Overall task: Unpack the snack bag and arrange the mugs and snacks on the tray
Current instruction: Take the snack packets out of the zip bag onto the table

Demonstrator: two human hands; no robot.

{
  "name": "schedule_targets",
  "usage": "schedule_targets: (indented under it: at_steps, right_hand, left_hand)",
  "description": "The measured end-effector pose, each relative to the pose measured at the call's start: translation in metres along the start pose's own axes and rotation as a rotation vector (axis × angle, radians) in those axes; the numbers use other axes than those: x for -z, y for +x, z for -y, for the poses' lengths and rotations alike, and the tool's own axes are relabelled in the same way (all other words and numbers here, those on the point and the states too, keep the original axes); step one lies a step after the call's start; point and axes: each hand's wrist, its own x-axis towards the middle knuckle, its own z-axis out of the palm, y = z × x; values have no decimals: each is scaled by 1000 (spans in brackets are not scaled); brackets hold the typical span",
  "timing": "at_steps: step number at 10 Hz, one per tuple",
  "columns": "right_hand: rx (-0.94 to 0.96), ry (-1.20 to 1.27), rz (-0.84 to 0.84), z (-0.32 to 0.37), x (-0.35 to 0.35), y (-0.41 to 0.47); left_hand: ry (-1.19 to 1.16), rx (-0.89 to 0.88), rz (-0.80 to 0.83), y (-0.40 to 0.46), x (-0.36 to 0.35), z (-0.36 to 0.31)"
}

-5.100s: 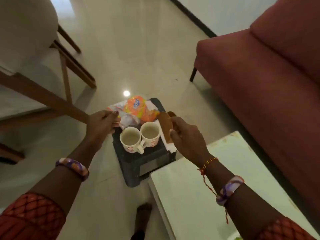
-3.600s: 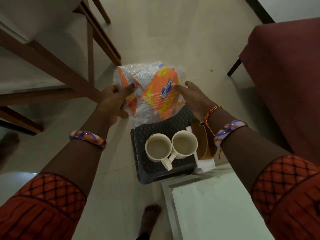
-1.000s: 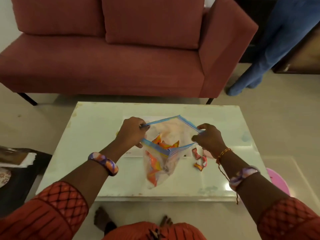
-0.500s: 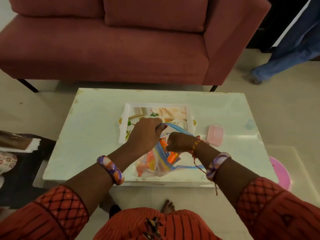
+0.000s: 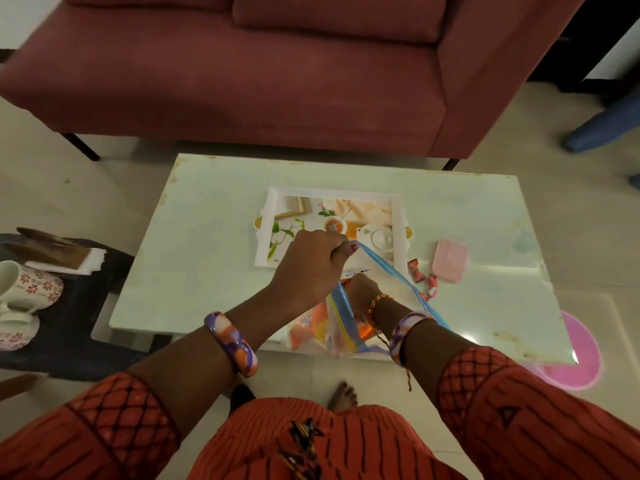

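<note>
A clear zip bag (image 5: 334,329) with a blue rim holds orange snack packets and sits at the near edge of the white table (image 5: 214,244). My left hand (image 5: 311,268) pinches the bag's rim and holds it up. My right hand (image 5: 362,294) is inside the bag's mouth, its fingers hidden among the packets. Behind them lies the printed white-rimmed tray (image 5: 332,209) with nothing standing on it. Two flowered mugs (image 5: 24,299) stand on a dark stool (image 5: 79,306) at the far left.
A pink box (image 5: 450,259) and small red wrapped sweets (image 5: 420,277) lie right of the tray. A red sofa (image 5: 277,71) stands behind the table. A pink round object (image 5: 578,355) is on the floor at the right. A person's blue leg (image 5: 602,126) is at the far right.
The bag came from the stool to the table and was pulled open. My right hand has gone deeper into the bag while my left keeps holding the rim.
</note>
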Motion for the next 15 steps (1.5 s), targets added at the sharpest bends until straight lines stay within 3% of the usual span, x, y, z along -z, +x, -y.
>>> schedule_targets:
  at_steps: [1, 2, 3, 7, 8, 10, 13, 14, 15]
  right_hand:
    - [10, -87, -235, 18, -12, -44]
    - [136, -327, -282, 24, -12, -46]
    - [236, -554, -452, 31, -2, -40]
    - [540, -679, -407, 76, 34, -124]
    - [568, -539, -367, 78, 50, -142]
    - [502, 34, -223, 73, 98, -158]
    - [545, 802, -380, 39, 156, -117]
    - [459, 941, -490, 22, 164, -93]
    - [326, 929, -593, 12, 166, -58]
  left_hand:
    - [3, 2, 1, -5, 0, 0]
    - [-3, 46, -6, -6, -2, 5]
    - [13, 111, -9, -4, -3, 17]
    - [-71, 364, -21, 1, 10, 39]
    - [-90, 379, -45, 2, 18, 34]
    - [-39, 391, -167, 13, 41, 26]
    - [89, 285, -356, 63, 69, 37]
    - [167, 203, -364, 85, 66, 45]
    - [265, 136, -335, 107, 50, 55]
